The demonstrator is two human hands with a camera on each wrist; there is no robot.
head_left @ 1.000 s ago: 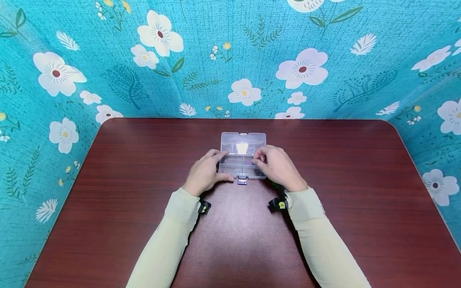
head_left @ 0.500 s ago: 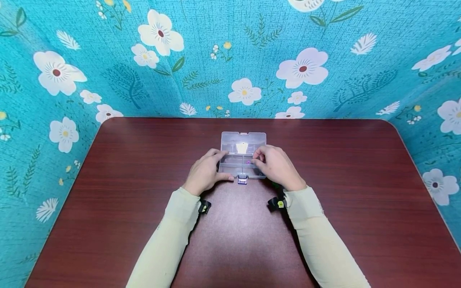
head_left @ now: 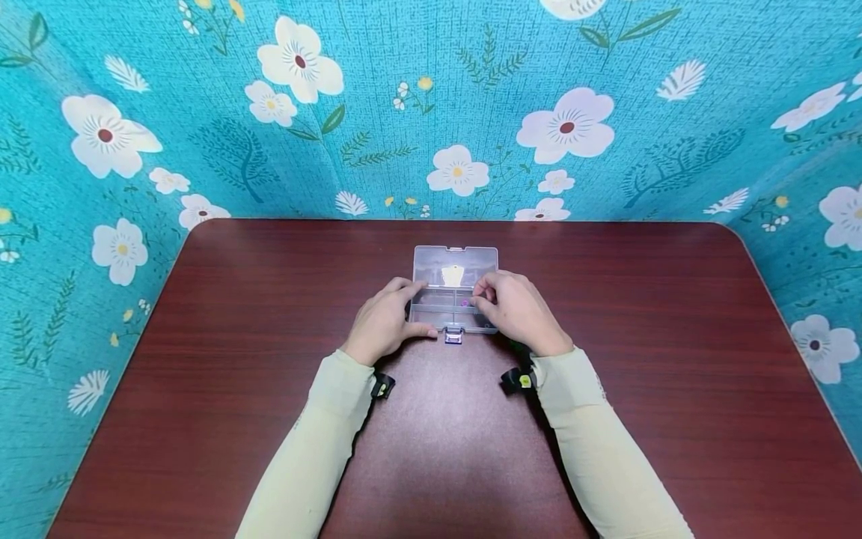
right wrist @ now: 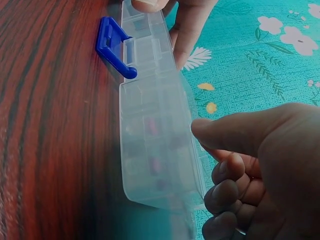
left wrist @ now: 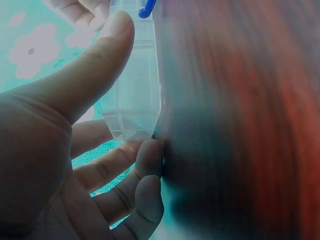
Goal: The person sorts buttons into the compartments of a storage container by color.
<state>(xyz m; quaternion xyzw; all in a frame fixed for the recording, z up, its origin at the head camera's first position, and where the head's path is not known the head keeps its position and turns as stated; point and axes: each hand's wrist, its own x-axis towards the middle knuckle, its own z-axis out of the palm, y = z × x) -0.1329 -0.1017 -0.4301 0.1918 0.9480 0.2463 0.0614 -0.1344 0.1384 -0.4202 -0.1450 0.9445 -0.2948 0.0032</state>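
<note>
A clear plastic compartment box (head_left: 432,308) stands on the table with its lid (head_left: 431,262) raised at the back and its blue latch (head_left: 453,336) hanging at the front. My left hand (head_left: 382,320) grips the box's left end, thumb along the front wall, fingers at the side and back. Over the right rear compartment is my right hand (head_left: 521,311), thumb and index finger brought together and the other fingers curled. Whether something small is between those fingertips is hidden. A small purple piece (head_left: 465,303) shows beside them, and blurred pink pieces (right wrist: 154,164) show through the box wall.
The dark red-brown wooden table (head_left: 269,299) extends around the box on all sides. Behind it hangs a turquoise flowered cloth (head_left: 404,112). Black straps (head_left: 517,380) sit at both wrists, below pale sleeves.
My right hand has shifted very slightly left over the compartment. The left hand and the box keep their places.
</note>
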